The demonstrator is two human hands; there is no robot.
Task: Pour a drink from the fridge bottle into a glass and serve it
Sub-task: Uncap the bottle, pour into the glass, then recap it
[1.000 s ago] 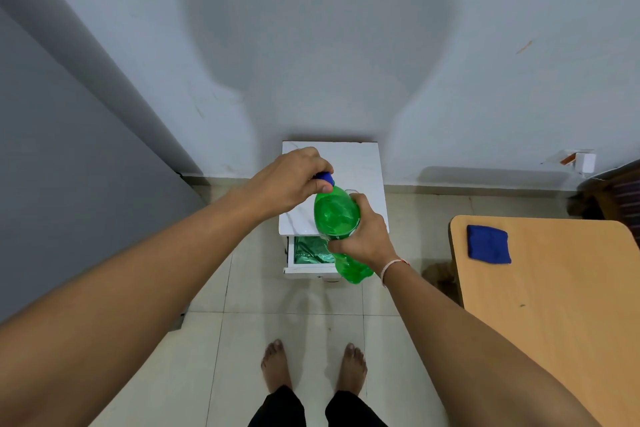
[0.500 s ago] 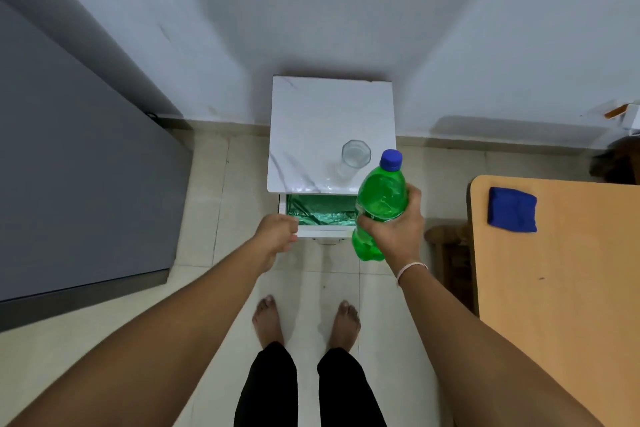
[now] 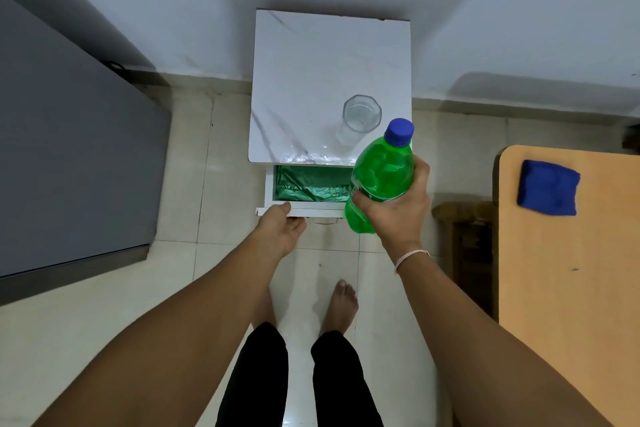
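- The right hand [image 3: 398, 208] is wrapped around the body of the green soda bottle [image 3: 379, 177]. It holds the bottle upright at about 3 o'clock of the picture centre, in front of the worktop [image 3: 311, 55] edge.
- The blue cap [image 3: 400, 132] is on the bottle, so I judge the next step is to unscrew it. Better to keep the bottle straight and turn slowly, because soda may foam.
- The left hand [image 3: 278, 229] touches the front edge of the open drawer [image 3: 277, 184] with loose fingers and holds nothing.
- The empty glass [image 3: 360, 120] stands on the worktop at 12 o'clock of the bottle, just beside the cap.
- The drawer, with a green plastic bag [image 3: 311, 184] inside, sticks out toward the legs and may be in the way.
- A blue cloth [image 3: 547, 187] lies on the wooden table [image 3: 571, 288] at 3 o'clock.
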